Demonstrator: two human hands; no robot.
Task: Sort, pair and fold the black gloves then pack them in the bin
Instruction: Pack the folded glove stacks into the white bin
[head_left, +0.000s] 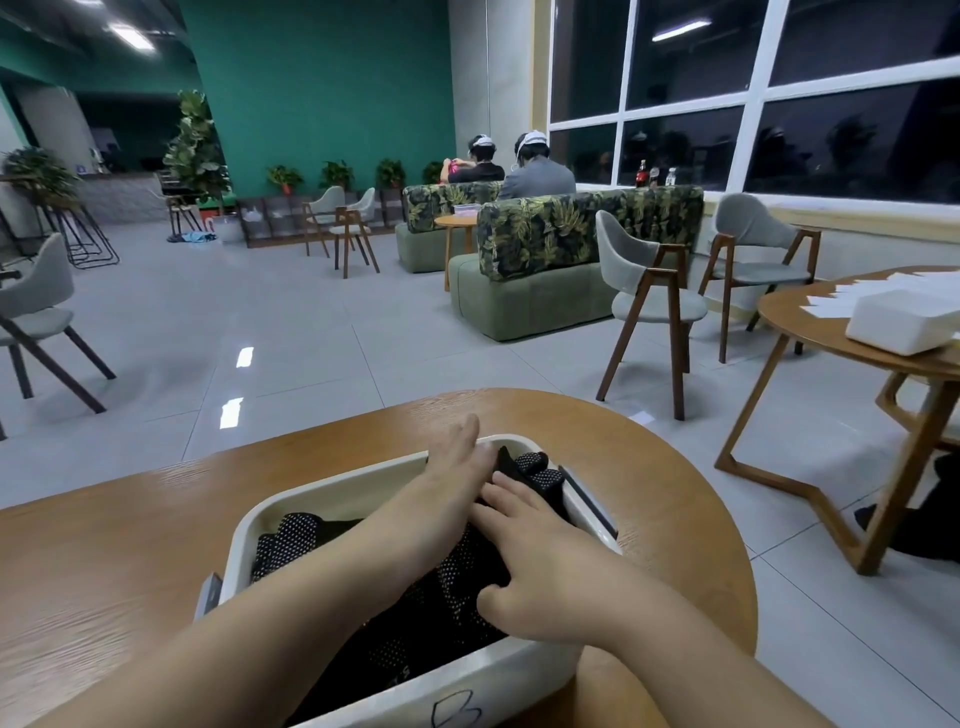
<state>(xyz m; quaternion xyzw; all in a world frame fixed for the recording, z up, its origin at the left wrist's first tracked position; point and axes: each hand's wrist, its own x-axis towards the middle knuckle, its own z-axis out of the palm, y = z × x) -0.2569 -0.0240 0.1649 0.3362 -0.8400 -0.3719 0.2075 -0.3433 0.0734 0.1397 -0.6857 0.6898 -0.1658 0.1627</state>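
Note:
A white plastic bin (358, 486) sits on the round wooden table (130, 545) right in front of me. Black gloves with white grip dots (288, 540) fill it. My left hand (457, 467) reaches across the bin to its far end, fingers straight, lying flat on the gloves by the far rim. My right hand (530, 566) lies over the gloves at the bin's right side, fingers spread and pressing down, thumb tucked against the fabric. A dotted glove end (535, 467) sticks up beyond my fingers at the far right corner.
A second round wooden table (831, 332) with a white box (904, 317) and papers stands to the right. Grey chairs (649, 301) and green sofas (530, 280) stand beyond on the tiled floor. Two people sit at the far sofa with their backs turned.

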